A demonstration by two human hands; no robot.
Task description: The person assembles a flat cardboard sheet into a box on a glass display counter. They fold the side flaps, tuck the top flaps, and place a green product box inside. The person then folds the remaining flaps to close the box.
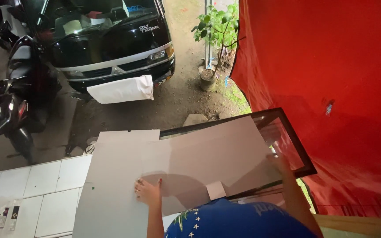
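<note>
I look down at a large sheet of grey cardboard [155,176] lying flat, its near left part over a white tiled floor [40,185]. My left hand [147,192] rests on the cardboard near its near edge — palm down, fingers spread flat against the surface, gripping nothing. My right hand [280,162] reaches to the cardboard's right edge, where the sheet overlaps a black picture frame [297,145] with glass in it; the fingers curl at that edge, but I cannot tell whether they grip the cardboard, the frame or only touch them. The frame sticks out past the far and right edges of the cardboard, tilted at an angle to it. A small pale square piece [216,189] sits on the cardboard near its near edge, between my two arms.

To the right hangs a broad red cloth [331,79], just beside the frame. Beyond the far edge of the cardboard is bare ground — a black van [111,39] stands there with a white sack [122,89] against its front, a motorbike [9,101] to the left, and a small potted plant [212,44] near the cloth.
</note>
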